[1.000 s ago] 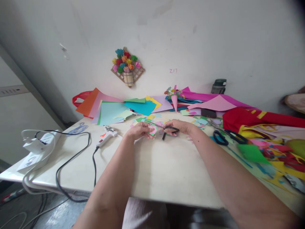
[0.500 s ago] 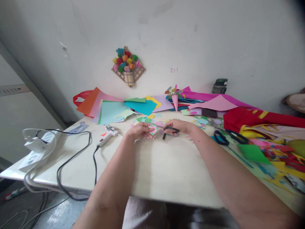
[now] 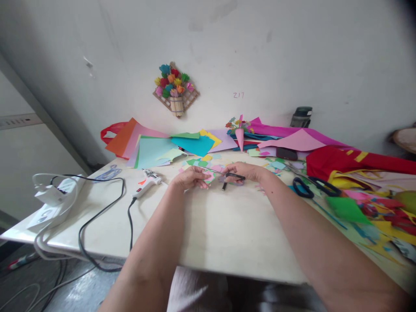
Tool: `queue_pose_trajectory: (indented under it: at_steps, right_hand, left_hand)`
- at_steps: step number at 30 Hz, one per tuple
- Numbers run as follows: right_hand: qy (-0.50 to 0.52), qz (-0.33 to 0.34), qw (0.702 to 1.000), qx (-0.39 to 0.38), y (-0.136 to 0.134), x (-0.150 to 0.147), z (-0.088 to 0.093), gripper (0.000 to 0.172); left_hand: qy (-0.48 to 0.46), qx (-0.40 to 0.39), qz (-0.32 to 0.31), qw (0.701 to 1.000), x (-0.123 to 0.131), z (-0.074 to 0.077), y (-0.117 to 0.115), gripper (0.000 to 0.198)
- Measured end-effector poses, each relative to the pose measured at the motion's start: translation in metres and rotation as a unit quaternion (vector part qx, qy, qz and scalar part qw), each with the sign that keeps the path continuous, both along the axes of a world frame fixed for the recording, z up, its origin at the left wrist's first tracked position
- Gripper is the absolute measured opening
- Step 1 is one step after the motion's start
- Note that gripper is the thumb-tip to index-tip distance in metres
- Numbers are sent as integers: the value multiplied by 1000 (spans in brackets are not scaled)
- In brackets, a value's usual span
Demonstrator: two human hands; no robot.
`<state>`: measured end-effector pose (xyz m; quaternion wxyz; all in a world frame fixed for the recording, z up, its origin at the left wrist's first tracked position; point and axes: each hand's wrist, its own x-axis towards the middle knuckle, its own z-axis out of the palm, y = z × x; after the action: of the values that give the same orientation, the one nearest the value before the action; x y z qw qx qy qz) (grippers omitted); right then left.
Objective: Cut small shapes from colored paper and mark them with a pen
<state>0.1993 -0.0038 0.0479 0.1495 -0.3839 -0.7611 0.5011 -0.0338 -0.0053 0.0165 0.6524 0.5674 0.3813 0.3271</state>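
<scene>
Close together, right of the glue gun [image 3: 147,187], we angle both hands inward: our left hand [image 3: 192,177] pinches pink paper [image 3: 210,177]; our right hand [image 3: 242,171] grips scissors [image 3: 238,177] alongside.

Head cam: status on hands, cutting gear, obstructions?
Left hand pinching small pink paper. Right hand gripping scissors, blades at the paper. Loose scraps just beyond the hands; no obvious obstruction.

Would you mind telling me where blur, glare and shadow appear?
Head view: the green sheet at right looks smeared; head view: glare brightens the lower-left floor; head view: a soft shadow lies on the table beside the left forearm.
</scene>
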Motion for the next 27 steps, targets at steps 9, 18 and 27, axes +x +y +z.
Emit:
queue_pose_trajectory:
  at_steps: [9, 18, 27]
  right_hand:
    - [4, 23, 1000, -11, 14, 4, -12, 40]
    - [-31, 40, 998, 42, 14, 8, -9, 42]
    - [-12, -11, 999, 47, 16, 8, -12, 40]
  left_hand:
    - [20, -9, -4, 1000, -2, -3, 2, 20]
    - [28, -20, -6, 999, -2, -4, 4, 23]
    - [21, -21, 12, 999, 0, -2, 3, 19]
